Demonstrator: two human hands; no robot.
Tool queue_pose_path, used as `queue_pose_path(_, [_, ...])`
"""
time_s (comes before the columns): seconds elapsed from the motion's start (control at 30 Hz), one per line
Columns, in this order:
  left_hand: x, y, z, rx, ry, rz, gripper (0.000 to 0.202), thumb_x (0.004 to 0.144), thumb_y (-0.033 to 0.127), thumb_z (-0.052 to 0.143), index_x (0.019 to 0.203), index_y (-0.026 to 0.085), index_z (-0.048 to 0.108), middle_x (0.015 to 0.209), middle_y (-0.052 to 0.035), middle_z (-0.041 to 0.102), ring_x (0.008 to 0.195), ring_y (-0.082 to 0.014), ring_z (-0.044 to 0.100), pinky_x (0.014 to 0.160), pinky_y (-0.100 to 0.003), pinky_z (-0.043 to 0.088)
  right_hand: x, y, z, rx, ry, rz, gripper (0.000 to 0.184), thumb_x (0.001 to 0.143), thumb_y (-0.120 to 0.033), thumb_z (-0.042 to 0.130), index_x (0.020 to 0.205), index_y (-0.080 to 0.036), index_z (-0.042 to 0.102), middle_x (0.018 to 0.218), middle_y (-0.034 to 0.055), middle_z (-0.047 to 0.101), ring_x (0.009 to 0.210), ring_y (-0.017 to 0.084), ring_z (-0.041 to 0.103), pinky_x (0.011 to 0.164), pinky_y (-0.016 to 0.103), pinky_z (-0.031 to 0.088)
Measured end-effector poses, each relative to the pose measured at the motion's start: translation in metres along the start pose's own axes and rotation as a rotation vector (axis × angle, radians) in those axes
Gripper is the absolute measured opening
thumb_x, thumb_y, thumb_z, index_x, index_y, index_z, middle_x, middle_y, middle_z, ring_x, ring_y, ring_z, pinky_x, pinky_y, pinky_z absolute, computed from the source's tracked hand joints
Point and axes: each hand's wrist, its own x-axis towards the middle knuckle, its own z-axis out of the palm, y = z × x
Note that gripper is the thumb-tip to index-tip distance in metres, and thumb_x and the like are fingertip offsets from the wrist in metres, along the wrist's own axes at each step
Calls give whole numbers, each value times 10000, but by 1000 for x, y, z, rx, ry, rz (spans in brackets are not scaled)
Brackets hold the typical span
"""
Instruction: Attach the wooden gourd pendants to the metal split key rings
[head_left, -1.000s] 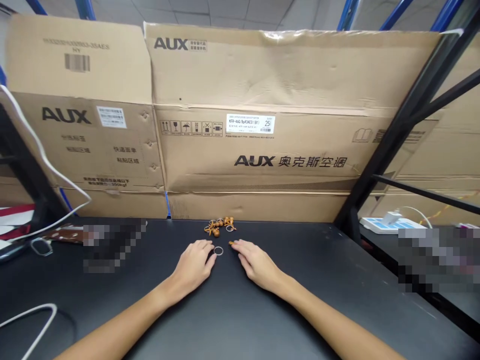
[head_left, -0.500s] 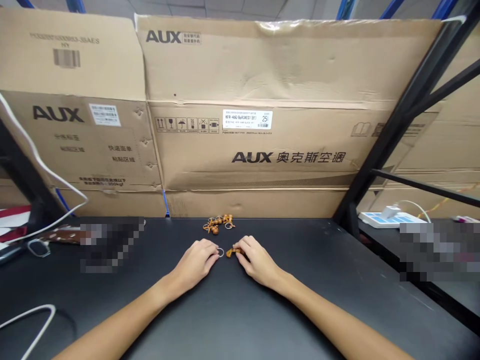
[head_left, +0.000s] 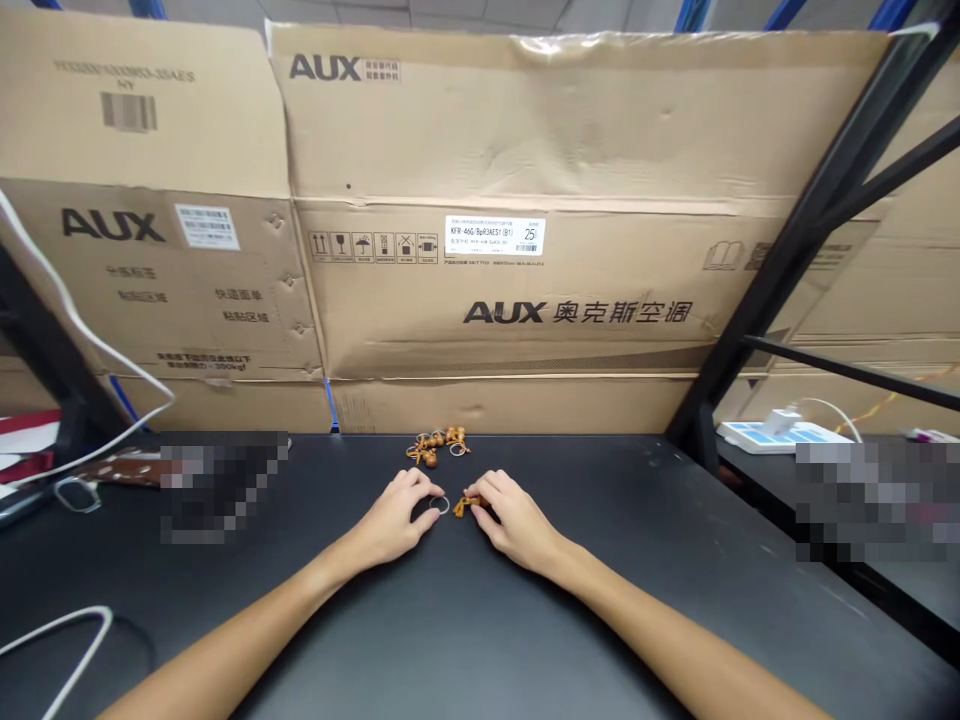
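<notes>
Left hand: The person's left hand (head_left: 390, 518) is resting palm-down on the desk, its fingers curling together, with the fingertips touching or just beside a thin silver metal ring (head_left: 441, 505). I cannot tell whether it is pinching the ring.

Right hand: The right hand (head_left: 514, 520) is resting palm-down too, its fingers bunching over a small orange-brown wooden gourd charm (head_left: 461, 506), which is lying just right of the ring. I cannot tell whether the fingers are gripping the charm.

Far pile: A tangled cluster of orange-brown wooden gourd keychains with metal split rings (head_left: 436, 445) is lying near the far edge of the matte black desk (head_left: 600, 600), straight beyond the hands and apart from them.

Far side: Flattened tan cardboard AUX air-conditioner boxes (head_left: 525, 130) are standing upright along the far edge, and a white product label (head_left: 495, 236) is showing on one of them.

Right side: A black metal shelf upright (head_left: 795, 250) is rising at the desk's far right corner, and a white-and-blue power strip (head_left: 780, 437) is sitting beyond it.

Left side: A white cable (head_left: 56, 622) is curving across the near left of the desk, while a brown strap (head_left: 124, 470) and a pair of eyeglasses (head_left: 75, 495) are lying farther left.
</notes>
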Motion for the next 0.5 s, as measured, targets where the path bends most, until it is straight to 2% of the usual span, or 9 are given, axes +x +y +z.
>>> queue_pose_path(0.17, [4,0,-5,-29,-66,-69,159,809,255,581,947,197,634,961,-53,600,920,-212,545,849,-353,457,0,-1,-1,-6,1,0,150,910,-162,443,976,-198,572,972,76,602,887,213,528,795,363,461])
queue_pose_path(0.33, [5,1,-15,-72,-172,-165,203,723,285,644,901,189,629,920,-42,598,912,-210,549,826,-323,454,0,0,-1,-10,-1,-5,151,915,-163,439,976,-195,574,972,74,599,880,210,523,798,362,461])
queue_pose_path(0.4, [4,2,-16,-81,-176,-172,179,713,280,643,861,182,617,885,-36,603,880,-201,552,792,-302,450,0,0,0,-12,-2,-2,149,915,-158,442,978,-194,572,975,73,599,882,210,519,802,360,459])
queue_pose_path(0.5, [4,3,-14,-105,-122,-169,108,769,286,578,779,178,586,791,-16,602,767,-170,547,701,-265,431,0,0,0,-7,-5,3,139,908,-151,455,979,-192,567,979,69,601,887,211,515,805,356,457])
